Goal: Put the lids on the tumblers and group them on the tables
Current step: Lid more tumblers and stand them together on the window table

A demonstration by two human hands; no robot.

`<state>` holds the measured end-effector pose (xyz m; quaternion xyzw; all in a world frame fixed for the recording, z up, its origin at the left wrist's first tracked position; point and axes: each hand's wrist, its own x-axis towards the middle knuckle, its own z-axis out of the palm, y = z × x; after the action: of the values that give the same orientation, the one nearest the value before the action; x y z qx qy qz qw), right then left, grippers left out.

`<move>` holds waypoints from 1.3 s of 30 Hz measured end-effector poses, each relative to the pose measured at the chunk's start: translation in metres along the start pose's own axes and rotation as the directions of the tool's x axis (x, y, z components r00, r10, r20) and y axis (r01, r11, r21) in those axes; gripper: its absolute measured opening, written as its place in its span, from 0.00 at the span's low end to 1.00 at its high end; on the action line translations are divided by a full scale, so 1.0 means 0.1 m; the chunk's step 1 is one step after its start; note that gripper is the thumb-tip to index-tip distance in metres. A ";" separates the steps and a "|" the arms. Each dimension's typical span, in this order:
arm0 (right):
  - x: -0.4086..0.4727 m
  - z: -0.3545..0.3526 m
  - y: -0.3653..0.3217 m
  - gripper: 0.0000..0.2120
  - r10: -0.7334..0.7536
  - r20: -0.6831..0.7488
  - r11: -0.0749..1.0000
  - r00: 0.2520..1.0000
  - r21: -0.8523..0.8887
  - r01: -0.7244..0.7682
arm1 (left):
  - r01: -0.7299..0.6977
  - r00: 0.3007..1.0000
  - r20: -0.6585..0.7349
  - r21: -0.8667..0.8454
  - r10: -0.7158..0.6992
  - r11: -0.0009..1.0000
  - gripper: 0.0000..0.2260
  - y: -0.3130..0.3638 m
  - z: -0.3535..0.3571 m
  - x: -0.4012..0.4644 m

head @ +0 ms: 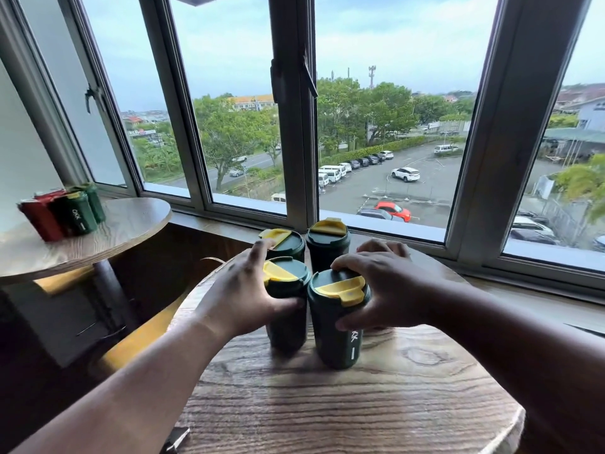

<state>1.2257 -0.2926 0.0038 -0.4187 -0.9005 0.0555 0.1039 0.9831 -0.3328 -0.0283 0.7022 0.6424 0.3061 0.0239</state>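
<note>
Right hand (383,286) clamped on the front-right tumbler (337,326) — fingers over the far edge of its lid (339,286), thumb pressed on the body just below, near the white lettering. Left hand (239,299) wrapped round the front-left tumbler (286,319), thumb across its front under the lid, fingers spread along the far side & reaching toward the back-left tumbler (284,244). Both front tumblers stand upright, side by side, nearly touching, on the near round wooden table (327,404). Back-right tumbler (328,245) just behind them, beside the back-left one; all 4 dark green w/ green-and-yellow lids on — a tight 2x2 cluster near the window (294,109). Well apart at left, a second round table (124,221) holds a group of red & green tumblers (64,211).
</note>
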 end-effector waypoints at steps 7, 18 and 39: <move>-0.01 0.07 0.06 0.47 0.002 0.000 1.000 1.000 -0.025 -0.002 | -0.024 0.999 0.041 0.032 0.023 0.999 0.45 -0.02 -0.02 0.01; -0.04 0.08 0.04 0.44 -0.010 -0.050 1.000 0.999 -0.021 0.009 | 0.011 1.000 0.009 -0.026 -0.011 1.000 0.46 0.00 0.01 -0.02; -0.12 0.05 0.14 0.47 -0.031 -0.082 0.999 0.996 -0.022 0.029 | -0.134 0.991 0.056 0.209 0.125 0.969 0.41 0.06 -0.16 -0.02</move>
<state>1.2424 -0.2931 -0.0053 -0.4082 -0.9021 0.0271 0.1373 0.9813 -0.3414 -0.0132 0.7476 0.6235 0.2215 -0.0576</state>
